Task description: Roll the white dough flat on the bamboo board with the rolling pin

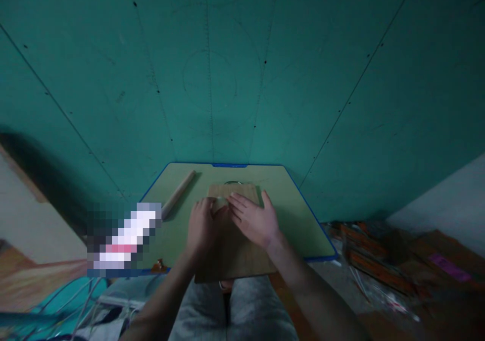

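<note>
A wooden cutting board (235,260) with a metal ring at its far end lies on the small table in front of me. Over its far half, a small pale piece (220,204), which looks like dough, sits between my hands. Curled fingers of my left hand (204,225) hold it from the left side. My right hand (255,220) is stretched flat, thumb apart, with its fingertips at the piece's right edge. Part of the piece is hidden by the fingers. To the left of the board lies a wooden rolling pin (180,192).
The pale-green table (295,214) has a blue rim and stands against a green wall (227,78). A blurred-out item (129,240) covers its left edge, near an orange-brown clip (159,265). Cardboard and plastic clutter (397,260) lies on the right; a wire rack (87,300) is at lower left.
</note>
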Tool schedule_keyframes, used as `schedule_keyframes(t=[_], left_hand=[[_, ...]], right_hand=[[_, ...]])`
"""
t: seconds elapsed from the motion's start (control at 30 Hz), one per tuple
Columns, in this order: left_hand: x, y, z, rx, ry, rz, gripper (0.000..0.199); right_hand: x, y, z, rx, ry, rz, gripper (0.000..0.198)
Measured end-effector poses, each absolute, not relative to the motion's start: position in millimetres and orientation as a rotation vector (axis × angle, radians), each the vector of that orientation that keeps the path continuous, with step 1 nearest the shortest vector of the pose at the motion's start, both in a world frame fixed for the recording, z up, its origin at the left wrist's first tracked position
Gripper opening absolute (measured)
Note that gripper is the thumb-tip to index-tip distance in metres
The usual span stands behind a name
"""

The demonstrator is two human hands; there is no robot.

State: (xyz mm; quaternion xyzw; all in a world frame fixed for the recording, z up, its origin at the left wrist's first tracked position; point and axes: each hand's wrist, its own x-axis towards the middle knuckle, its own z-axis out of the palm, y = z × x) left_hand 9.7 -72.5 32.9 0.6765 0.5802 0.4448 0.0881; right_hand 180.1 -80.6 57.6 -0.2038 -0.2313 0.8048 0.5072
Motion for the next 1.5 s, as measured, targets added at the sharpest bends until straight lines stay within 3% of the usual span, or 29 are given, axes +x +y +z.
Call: schedule_keyframes(t=[0.13,0.23,0.33,0.47,0.63,0.83,1.0,1.23,1.37,1.5], left_hand=[[10,-68,42,1.682,1.654,1.406,0.030],[42,-85,49,1.752,1.426,1.395,0.035],[59,-106,50,1.951,1.267,1.294,0.044],[30,-115,42,1.984,1.402,1.302,0.048],[-2,-114,30,1.917,1.472,1.166,0.034],[-4,-116,30,1.919,1.462,1.105,0.028],[-14,-124,24,1.995,1.496,1.102,0.029],[-1,-127,-19,2.151,1.550,1.153,0.036],[1,-123,-37,2.161,1.625,1.299,0.037],[1,-123,-35,2.124,1.598,1.290,0.036]], right_hand=[[181,-85,58,-0.514,-0.532,1.925,0.067],[166,-83,54,-0.703,-0.535,1.827,0.047],[160,-78,48,-0.873,-0.620,1.592,0.031],[183,-68,42,-1.076,-0.757,1.214,0.029],[195,-63,34,-1.380,-1.074,0.991,0.028],[183,-59,40,-1.310,-1.680,0.585,0.035],[202,-35,37,-1.271,-1.864,0.556,0.046],[166,4,33,-1.507,-2.033,0.390,0.032],[145,-23,30,-1.413,-2.344,0.337,0.038],[174,-82,25,-1.218,-2.430,0.270,0.055]])
